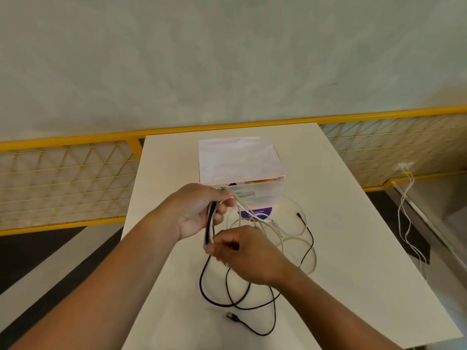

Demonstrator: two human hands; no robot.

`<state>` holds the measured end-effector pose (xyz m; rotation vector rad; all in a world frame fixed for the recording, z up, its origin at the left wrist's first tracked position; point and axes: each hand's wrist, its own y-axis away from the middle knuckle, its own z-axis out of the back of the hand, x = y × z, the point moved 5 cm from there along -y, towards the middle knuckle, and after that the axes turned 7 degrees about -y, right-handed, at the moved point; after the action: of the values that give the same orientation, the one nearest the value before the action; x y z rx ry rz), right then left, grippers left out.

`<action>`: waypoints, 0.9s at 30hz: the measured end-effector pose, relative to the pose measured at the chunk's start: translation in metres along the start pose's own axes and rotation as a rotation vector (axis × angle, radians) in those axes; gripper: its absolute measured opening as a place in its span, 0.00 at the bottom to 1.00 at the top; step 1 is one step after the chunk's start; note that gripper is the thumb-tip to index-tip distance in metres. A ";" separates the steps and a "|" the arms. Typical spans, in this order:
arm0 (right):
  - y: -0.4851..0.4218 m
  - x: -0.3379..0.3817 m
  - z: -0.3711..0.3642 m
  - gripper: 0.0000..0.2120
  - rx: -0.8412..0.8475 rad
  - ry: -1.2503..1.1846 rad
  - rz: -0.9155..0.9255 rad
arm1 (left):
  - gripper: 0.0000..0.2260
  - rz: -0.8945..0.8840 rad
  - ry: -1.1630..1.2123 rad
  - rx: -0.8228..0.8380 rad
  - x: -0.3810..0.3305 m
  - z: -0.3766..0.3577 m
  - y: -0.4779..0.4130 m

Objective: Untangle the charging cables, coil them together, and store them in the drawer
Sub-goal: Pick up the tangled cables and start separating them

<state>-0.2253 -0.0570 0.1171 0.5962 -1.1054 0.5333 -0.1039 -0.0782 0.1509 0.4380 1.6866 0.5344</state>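
The left hand (199, 210) clamps a bunch of black and white strands; the right hand (243, 252) pinches them lower down. The charging cables (201, 281) trail in crossed loops over the table (353, 248), near the drawer unit (240, 160). Pulling hard could tighten a knot.

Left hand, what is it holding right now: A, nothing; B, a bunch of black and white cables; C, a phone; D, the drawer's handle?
B: the left hand grips looped black and white cables above the table, fingers curled round them.
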 end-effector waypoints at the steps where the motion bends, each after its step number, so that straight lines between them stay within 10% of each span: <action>1: 0.000 -0.003 -0.002 0.13 0.008 0.007 -0.002 | 0.04 -0.007 -0.027 -0.015 0.001 0.002 -0.001; 12: -0.007 -0.027 0.032 0.05 0.042 -0.063 -0.089 | 0.09 -0.045 -0.459 -0.164 0.004 0.017 -0.010; 17: -0.014 -0.080 0.084 0.09 -0.358 -0.260 -0.256 | 0.06 -0.054 -0.554 -0.241 0.007 0.026 -0.010; 20: -0.018 -0.128 0.106 0.08 -0.537 -0.011 -0.371 | 0.10 -0.059 -0.507 -0.234 0.010 0.029 -0.008; 27: -0.019 -0.188 0.111 0.19 -0.367 0.508 -0.558 | 0.06 -0.065 -0.469 -0.205 0.009 0.031 0.002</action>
<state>-0.3529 -0.1655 -0.0251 0.3880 -0.4975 -0.0166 -0.0752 -0.0687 0.1405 0.3275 1.1794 0.5049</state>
